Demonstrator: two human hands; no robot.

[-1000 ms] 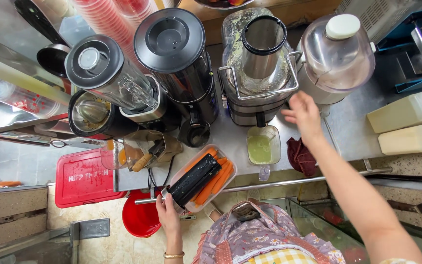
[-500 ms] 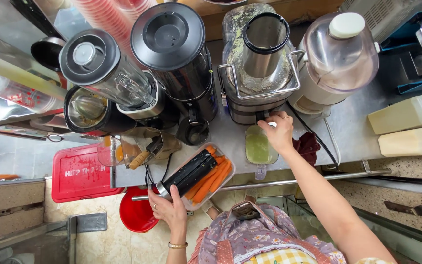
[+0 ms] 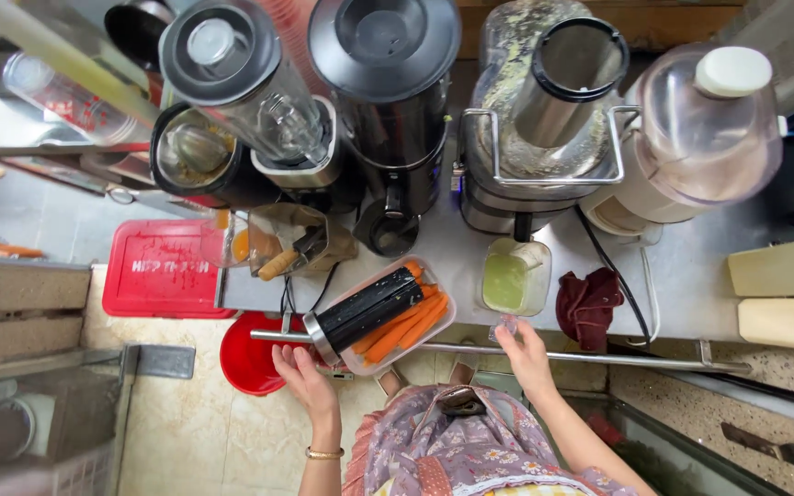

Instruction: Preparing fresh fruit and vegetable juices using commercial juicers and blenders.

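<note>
We record orange carrot sticks (image 3: 403, 328) under a black cylinder (image 3: 367, 310), pale green juice in a clear jug (image 3: 514, 278), a dark red cloth (image 3: 587, 304), a red lid (image 3: 168, 269).

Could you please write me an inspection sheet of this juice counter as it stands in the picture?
Surface: grey metal counter, crowded along the back, with a metal rail at its front edge.
Job's things: clear plastic tray of orange carrot sticks with a black cylindrical pusher lying across it; clear cup of pale green juice under the steel juicer.
Clutter: dark red cloth, red plastic lid, red bucket on the floor.
Hands: left hand at the pusher's near end; right hand at a small clear object below the cup.
Cables: black cord beside the cloth.
Surroundings: black blender, clear-domed appliance, two cream blocks.
</note>
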